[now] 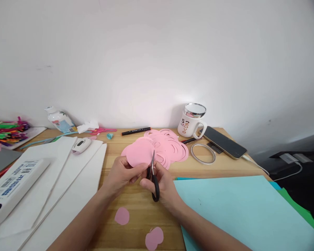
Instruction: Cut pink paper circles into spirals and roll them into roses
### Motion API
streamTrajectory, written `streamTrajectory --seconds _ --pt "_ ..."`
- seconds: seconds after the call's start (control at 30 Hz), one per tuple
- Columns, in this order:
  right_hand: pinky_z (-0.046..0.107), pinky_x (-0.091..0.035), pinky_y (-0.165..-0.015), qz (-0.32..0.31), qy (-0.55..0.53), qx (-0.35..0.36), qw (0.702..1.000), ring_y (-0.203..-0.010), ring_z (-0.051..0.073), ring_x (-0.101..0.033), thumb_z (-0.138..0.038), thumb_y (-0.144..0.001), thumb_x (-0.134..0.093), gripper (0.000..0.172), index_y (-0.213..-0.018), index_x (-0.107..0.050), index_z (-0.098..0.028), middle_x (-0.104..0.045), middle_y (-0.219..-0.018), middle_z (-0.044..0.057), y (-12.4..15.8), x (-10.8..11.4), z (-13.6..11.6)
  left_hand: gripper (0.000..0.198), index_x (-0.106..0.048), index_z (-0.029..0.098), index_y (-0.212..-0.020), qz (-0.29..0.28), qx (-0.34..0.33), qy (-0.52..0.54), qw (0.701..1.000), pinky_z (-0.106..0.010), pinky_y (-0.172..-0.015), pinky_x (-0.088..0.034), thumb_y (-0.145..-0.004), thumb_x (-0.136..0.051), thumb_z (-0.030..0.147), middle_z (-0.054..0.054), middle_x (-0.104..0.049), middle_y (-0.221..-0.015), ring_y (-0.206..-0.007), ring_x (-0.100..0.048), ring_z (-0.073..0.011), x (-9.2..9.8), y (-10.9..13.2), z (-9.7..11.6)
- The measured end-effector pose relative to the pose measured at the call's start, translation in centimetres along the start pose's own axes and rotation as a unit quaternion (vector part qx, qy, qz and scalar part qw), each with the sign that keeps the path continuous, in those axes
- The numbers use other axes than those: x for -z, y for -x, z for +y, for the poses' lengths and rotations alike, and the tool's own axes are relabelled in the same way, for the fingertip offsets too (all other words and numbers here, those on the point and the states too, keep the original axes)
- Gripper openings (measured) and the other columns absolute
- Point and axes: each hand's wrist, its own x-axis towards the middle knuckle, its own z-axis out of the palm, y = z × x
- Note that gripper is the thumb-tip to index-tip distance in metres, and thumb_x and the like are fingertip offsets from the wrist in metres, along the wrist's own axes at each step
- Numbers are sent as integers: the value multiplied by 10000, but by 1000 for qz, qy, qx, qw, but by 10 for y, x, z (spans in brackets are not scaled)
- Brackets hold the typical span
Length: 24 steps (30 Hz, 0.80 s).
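My left hand (124, 173) pinches a rounded piece of pink paper (140, 152) by its lower edge. Closed around black-handled scissors (155, 186), my right hand (164, 189) holds the blades pointing up at the right edge of that paper. I cannot tell whether the blades are cutting into it. Behind both hands lies a heap of pink paper cut-outs and curved scraps (172, 148). Nearer me on the wooden table, a small pink petal-shaped piece (122, 216) and another pink paper piece (154, 238) lie flat.
A white mug (188, 124), a silver ring (195, 159) and a phone (222, 142) stand or lie at the back right. Light blue paper sheets (232, 205) cover the front right. White sheets (81, 188) bear a boxy white package (15, 184) at left. A black marker (135, 131) lies by the wall.
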Motion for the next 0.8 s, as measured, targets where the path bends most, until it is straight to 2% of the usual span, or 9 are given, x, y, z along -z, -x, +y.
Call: streamTrajectory --seconds 0.5,0.8 --pt "202 -259 -427 4 24 -5 1000 -477 76 -320 -425 -640 -709 364 -793 -461 -207 -421 -550 -74 0 2 5 265 -624 124 -529 19 -7 -25 999 -198 -368 -209 -633 -703 355 58 -379 -383 -376 -300 -46 3 -2 0" --pt "202 -341 -419 14 8 -23 1000 -412 69 -385 -387 -617 -718 334 -771 -487 -202 -465 -493 -86 -2 5 11 288 -559 129 -533 41 -10 -24 999 -197 -375 -217 -647 -704 351 51 -416 -412 -388 -313 -46 4 -2 -3"
